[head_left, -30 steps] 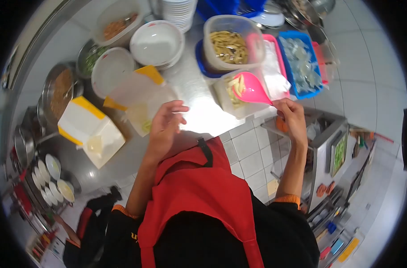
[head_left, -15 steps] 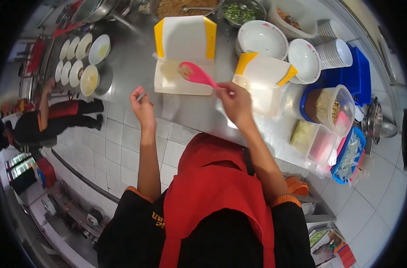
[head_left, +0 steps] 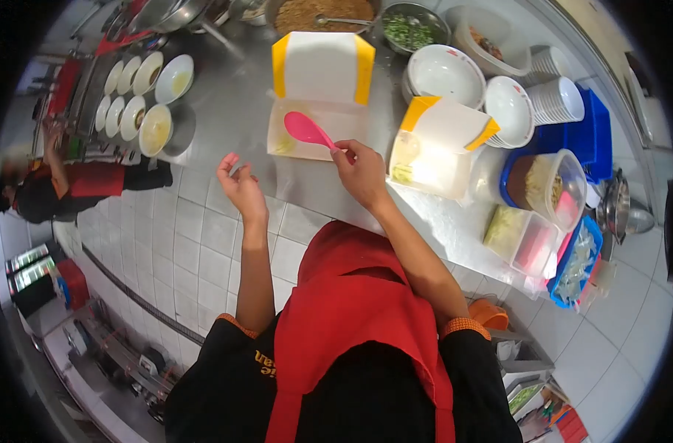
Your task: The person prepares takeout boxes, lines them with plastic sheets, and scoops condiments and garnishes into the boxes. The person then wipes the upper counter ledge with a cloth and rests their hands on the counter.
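Fingers (head_left: pixel 343 150) of my right hand (head_left: pixel 362 176) pinch a pink spoon (head_left: pixel 305 131) over the open box

I grip the spoon by its handle, thumb and fingers pressed together, its bowl above the tray of the open box (head_left: pixel 324 85). The lid stands up on the far side of the box, and some pale green food (head_left: pixel 283 143) lies in its near left corner. My left hand (head_left: pixel 243 190) is held in the air to the near left of the box, fingers loosely apart and half curled.

Right of the box sits a second yellow-and-white carton (head_left: pixel 440 164), also open. Behind the box I have a pan of brown food (head_left: pixel 323 10); to its far right, a bowl of chopped greens (head_left: pixel 410 32) and stacked white bowls (head_left: pixel 446 77). Well left of it, more bowls (head_left: pixel 136 117) stand in two rows.
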The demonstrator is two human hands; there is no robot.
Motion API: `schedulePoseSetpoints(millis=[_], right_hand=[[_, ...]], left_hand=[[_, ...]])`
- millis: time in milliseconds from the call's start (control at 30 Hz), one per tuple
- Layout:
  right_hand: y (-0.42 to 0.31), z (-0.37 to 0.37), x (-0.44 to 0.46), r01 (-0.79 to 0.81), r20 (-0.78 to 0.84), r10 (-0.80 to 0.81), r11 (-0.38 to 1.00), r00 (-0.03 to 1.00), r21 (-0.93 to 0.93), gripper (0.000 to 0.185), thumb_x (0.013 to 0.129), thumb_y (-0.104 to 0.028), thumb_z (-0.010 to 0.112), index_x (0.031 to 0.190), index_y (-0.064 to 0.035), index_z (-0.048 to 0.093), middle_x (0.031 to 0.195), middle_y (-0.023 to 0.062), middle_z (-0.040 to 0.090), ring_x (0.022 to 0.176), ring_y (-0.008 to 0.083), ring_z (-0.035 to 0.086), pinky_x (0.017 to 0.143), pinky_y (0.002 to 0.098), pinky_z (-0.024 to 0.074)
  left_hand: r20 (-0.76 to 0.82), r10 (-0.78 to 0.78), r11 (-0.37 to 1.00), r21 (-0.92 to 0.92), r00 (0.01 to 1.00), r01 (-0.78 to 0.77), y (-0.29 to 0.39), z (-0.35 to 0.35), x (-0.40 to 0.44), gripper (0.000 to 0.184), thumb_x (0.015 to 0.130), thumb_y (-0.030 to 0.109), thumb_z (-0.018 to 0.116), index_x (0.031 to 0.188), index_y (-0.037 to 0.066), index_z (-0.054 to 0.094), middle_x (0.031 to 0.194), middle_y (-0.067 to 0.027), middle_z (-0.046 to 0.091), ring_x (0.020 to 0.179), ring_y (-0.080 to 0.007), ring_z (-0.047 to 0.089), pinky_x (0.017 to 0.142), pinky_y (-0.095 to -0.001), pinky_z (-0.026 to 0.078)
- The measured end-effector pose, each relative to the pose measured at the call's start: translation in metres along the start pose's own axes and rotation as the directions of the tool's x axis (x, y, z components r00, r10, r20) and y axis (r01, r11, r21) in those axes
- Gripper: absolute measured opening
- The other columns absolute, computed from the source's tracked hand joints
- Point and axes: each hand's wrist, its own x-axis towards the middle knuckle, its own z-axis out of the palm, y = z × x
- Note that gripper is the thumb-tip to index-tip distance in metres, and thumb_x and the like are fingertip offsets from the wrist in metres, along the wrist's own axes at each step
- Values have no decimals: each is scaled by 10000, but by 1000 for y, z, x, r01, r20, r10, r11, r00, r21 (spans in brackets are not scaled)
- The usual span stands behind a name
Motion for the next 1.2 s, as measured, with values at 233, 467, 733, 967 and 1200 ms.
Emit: schedulePoseSetpoints(millis=[233, 467, 733, 967, 1200], right_hand=[[8, -208, -89, -202, -253, 304, 910, 918, 363, 155, 867, -147, 631, 941, -15, 666, 640, -100, 416, 590, 6, 370, 520, 183, 302], [4, -368, -188, -606, -838, 171, 765, 518, -219, 264, 793, -263, 651, 891, -20, 684, 673, 83, 630, 574, 176, 575, 546, 299, 436], [68, -401, -74, -678, -647, 238, 411, 725, -609, 202, 738, -211, 598, 756, -24, 673, 753, 216, 652, 767, 361, 658, 682, 434, 520], [107, -417, -62, -633, -559, 373, 668, 740, -391, 257, 729, -260, 596, 797, -35, 700, 768, 204, 665, 767, 331, 664, 691, 414, 512], [114, -413, -90, -527, -497, 416, 844, 761, -99, 273, 735, -305, 636, 777, -44, 705, 683, 138, 657, 682, 251, 658, 642, 353, 485]], left_hand=[[231, 163, 986, -74, 959, -150, 30, 50, -33, 337, 848, 52, 524, 1181, 56, 470, 1145, -47, 489, 871, -110, 484, 653, -242, 415], [617, 71, 992, -127, 784, 10, 56, 128, -108, 298, 844, 29, 516, 1137, 40, 461, 1074, -40, 490, 750, -79, 449, 607, -209, 375], [831, 212, 970, -241, 515, -10, 92, 186, -163, 263, 865, 46, 524, 1120, 37, 456, 1026, -45, 506, 771, -77, 474, 605, -199, 375], [773, 84, 993, -118, 628, 13, 78, 171, -168, 315, 868, 33, 503, 1170, 17, 417, 1039, -70, 487, 756, -91, 469, 573, -205, 378], [726, 68, 996, -84, 684, -10, 64, 157, -159, 320, 887, 68, 500, 1198, 46, 427, 1054, -64, 503, 753, -91, 490, 574, -203, 389]])
